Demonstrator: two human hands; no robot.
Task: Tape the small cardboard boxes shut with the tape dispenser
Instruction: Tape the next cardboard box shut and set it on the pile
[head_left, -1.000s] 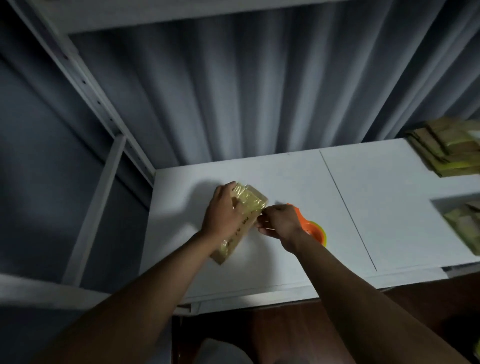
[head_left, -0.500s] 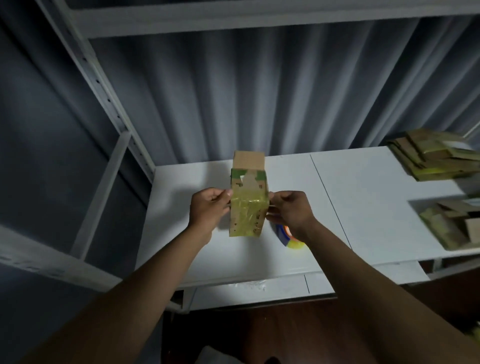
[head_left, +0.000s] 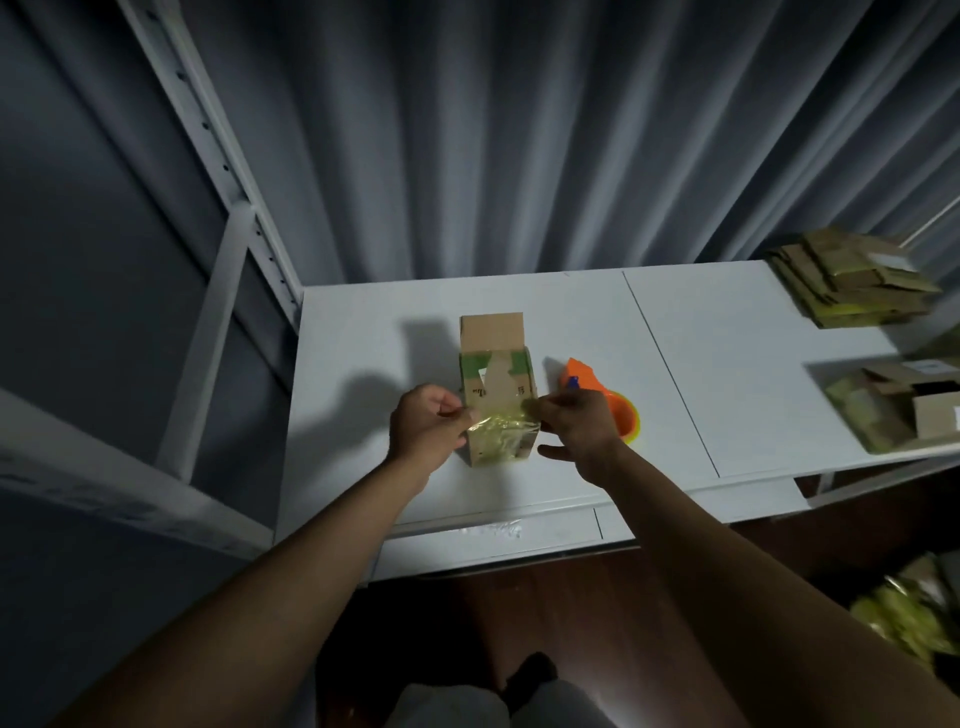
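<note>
Pinching yellow tape strip (head_left: 501, 423) at both ends, left hand (head_left: 426, 431) and right hand (head_left: 574, 426) are stretching it flat over box (head_left: 498, 400) at frame centre on desk (head_left: 363, 338), probably for smooth sticking; orange tape dispenser (head_left: 602, 397) is resting just right.

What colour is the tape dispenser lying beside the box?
Orange, with a yellow-green roll edge, seen in the head view: tape dispenser.

Both hands (head_left: 506, 423) on yellowish tape (head_left: 501, 427) — cardboard box (head_left: 496, 384) behind
</note>
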